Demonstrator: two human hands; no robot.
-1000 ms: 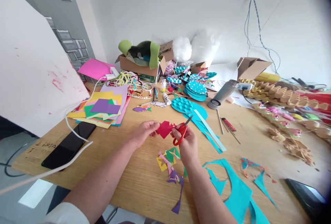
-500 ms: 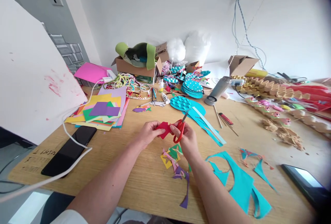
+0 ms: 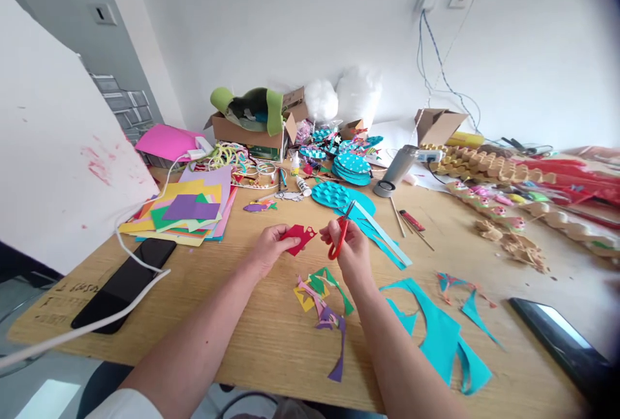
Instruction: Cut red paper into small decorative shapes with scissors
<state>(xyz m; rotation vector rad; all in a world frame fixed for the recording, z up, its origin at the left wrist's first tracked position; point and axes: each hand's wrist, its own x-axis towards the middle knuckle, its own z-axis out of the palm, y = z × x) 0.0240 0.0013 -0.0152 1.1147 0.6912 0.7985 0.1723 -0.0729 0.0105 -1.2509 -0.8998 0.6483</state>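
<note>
Between the thumb and fingers of my left hand [image 3: 269, 250] is a small red piece of craft sheet [image 3: 299, 238], its right edge cut ragged with small holes. My right hand [image 3: 352, 252] is closed around red-handled scissors [image 3: 341, 233], whose blades point up and away from me. A gap separates the scissors from the red piece. Below both hands lie purple, pink, green and yellow scraps [image 3: 325, 308]. Large turquoise offcuts [image 3: 438, 335] spread to the right of my right forearm.
Coloured sheets [image 3: 191, 207] are stacked at left, beside a black phone [image 3: 126, 283] crossed by a white cable [image 3: 145, 299]. Behind my hands are a fish cutout [image 3: 259, 206], a glue bottle [image 3: 303, 186], turquoise discs [image 3: 352, 167] and a grey flask [image 3: 396, 170]. Another phone [image 3: 557, 335] lies at right.
My hands have moved apart. The red piece has come away from my right fingers and stays in my left hand, its cut edge now exposed. The camera view has shifted slightly.
</note>
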